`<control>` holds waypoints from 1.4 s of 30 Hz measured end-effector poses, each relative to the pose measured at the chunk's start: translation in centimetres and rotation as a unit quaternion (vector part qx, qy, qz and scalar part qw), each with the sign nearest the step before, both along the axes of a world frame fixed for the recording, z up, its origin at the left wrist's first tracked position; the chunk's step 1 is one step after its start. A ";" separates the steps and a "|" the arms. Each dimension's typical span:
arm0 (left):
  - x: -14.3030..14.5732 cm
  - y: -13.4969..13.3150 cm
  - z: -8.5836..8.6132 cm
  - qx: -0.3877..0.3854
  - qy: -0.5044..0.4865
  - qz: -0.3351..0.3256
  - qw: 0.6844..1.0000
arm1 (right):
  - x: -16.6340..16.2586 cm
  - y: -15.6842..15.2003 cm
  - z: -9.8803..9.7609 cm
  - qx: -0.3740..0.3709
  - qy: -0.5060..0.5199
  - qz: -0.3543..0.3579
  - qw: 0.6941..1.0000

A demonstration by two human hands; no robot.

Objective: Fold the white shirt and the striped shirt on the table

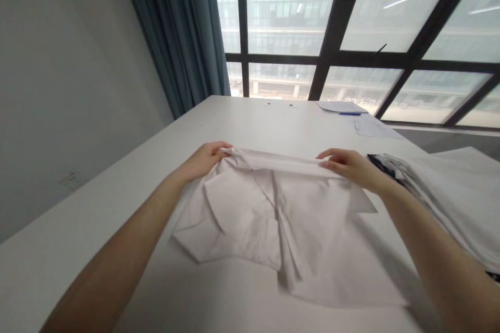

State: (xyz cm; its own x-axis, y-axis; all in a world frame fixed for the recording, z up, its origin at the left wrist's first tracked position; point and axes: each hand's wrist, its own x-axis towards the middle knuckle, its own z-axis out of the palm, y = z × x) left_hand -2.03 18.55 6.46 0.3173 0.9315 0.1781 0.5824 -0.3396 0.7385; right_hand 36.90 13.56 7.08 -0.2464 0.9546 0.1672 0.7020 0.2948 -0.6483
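Observation:
A thin white shirt (312,223) with an open front hangs from both hands over the table, its upper edge folded into a band. My left hand (209,158) pinches that edge at its left end, fingers closed on the cloth. Towards the right end of the same edge, my right hand (344,164) grips the fabric between thumb and fingers. Below, the two front panels part near the middle, and the lower hem lies close to or on the tabletop. A pointed corner of cloth sticks out under my right wrist.
The white table (258,119) reaches back to the window. A stack of folded white cloth (461,187) with dark edging lies at the right. Papers (339,106) and a blue pen (350,114) rest at the far right. A blue curtain (183,31) hangs behind, left.

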 end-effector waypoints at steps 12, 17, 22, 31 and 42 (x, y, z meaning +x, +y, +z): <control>5.9 -5.8 -0.9 0.133 0.416 0.002 0.900 | -5.2 -1.6 -1.5 0.180 -0.296 -0.075 0.935; 8.2 -8.5 -3.2 0.077 0.464 -0.014 0.882 | -10.3 -5.5 -3.3 0.008 -0.295 0.106 0.949; 8.4 -7.7 -3.4 0.056 0.490 0.016 0.870 | -9.9 -5.0 -3.6 -0.064 -0.309 0.103 0.943; 8.3 -8.2 -3.6 0.055 0.481 0.018 0.875 | -9.3 -5.6 -1.8 -0.096 -0.288 0.083 0.949; 9.2 -9.2 -2.5 -0.030 0.466 -0.002 0.884 | -7.5 -4.1 -0.8 -0.110 -0.300 0.087 0.943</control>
